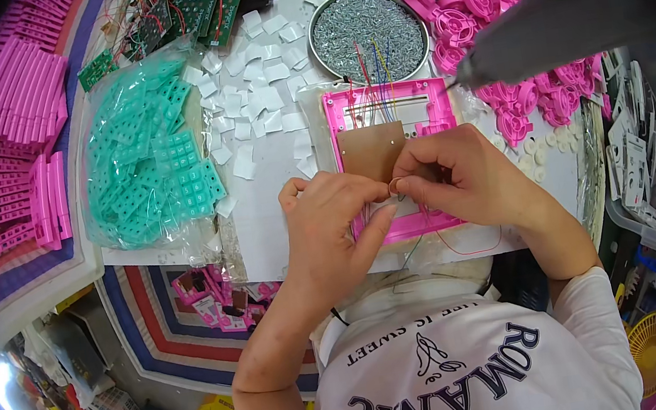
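Observation:
A pink plastic casing lies open before me, with a brown circuit board inside it and several red, blue and yellow wires running from its far side. Over the casing's near half, my right hand pinches a thin wire between thumb and forefinger. Fingers curled, my left hand meets it from the other side; its forefinger tip is close to the right fingertips, and what it grips is too small to make out. A loose red wire loops down from under the right hand toward the table's front edge.
Behind the casing stands a round tray of small screws. White paper pieces and a bag of turquoise keypads lie left. Pink round parts heap up at the far right, and a dark powered-driver-like tool hangs over them.

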`<state>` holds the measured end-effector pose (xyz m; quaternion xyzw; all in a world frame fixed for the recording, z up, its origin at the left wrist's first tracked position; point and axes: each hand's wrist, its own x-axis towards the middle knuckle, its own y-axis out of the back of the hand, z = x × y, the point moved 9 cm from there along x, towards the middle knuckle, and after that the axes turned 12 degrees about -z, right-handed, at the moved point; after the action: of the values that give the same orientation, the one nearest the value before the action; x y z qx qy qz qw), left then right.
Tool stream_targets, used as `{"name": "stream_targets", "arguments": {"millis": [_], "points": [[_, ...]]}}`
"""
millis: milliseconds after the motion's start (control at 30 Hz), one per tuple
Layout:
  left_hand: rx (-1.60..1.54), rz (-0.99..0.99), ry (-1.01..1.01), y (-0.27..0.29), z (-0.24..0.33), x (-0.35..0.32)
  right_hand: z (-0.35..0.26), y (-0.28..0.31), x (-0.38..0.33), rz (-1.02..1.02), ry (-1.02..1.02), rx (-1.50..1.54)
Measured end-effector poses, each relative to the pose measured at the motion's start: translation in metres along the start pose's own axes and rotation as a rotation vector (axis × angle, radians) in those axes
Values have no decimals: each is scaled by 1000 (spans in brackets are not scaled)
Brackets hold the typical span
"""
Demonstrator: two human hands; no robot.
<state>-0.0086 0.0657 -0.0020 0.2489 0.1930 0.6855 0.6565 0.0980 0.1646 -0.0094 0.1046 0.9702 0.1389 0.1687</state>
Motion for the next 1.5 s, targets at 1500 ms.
{"name": "stream_targets", "arguments": {"millis": [1500], "points": [[-71, 8, 35, 0, -4, -3, -2, 0, -2, 105, 19, 48]]}}
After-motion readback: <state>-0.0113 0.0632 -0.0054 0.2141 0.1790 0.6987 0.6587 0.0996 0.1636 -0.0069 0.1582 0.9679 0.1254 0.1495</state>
